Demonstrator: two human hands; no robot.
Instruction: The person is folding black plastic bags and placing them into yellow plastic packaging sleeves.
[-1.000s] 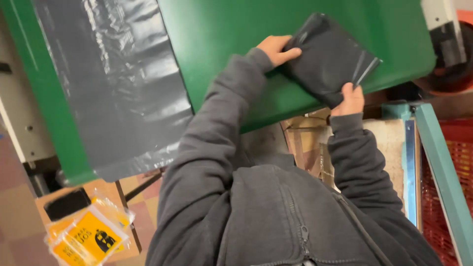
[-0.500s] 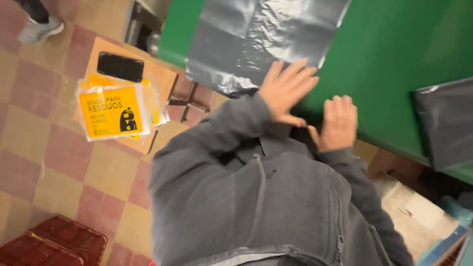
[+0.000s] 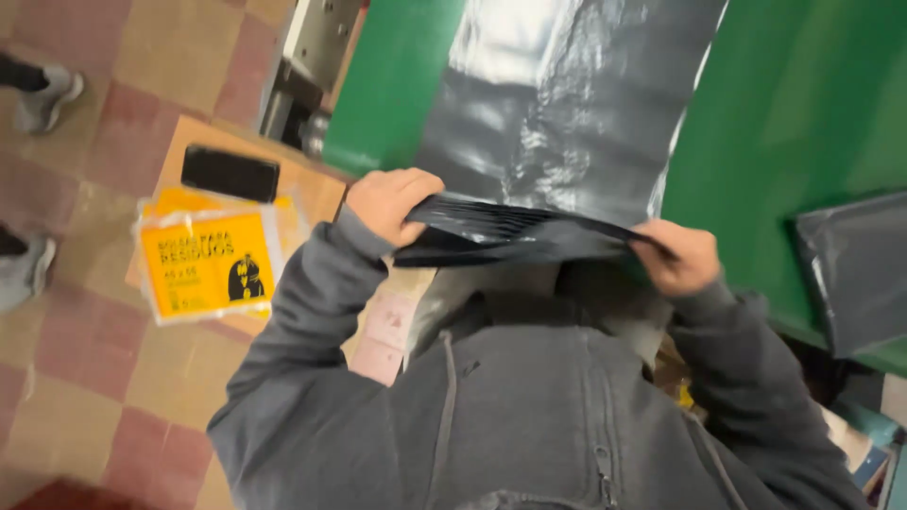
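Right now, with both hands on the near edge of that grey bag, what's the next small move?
Probably fold that edge forward onto the sheet. Left hand and right hand each pinch an end of the grey plastic bag, its lifted edge bunched, the rest flat on the green table.

A green counter (image 3: 803, 113) is filling the upper right. A folded grey plastic bag (image 3: 855, 274) is lying on its right edge. Left of the counter, a dark phone (image 3: 230, 173) and yellow packets (image 3: 206, 264) are resting on a cardboard box (image 3: 312, 189), which is standing on the checkered tile floor (image 3: 85, 378). Two grey shoes (image 3: 42, 99) are showing at the left edge.
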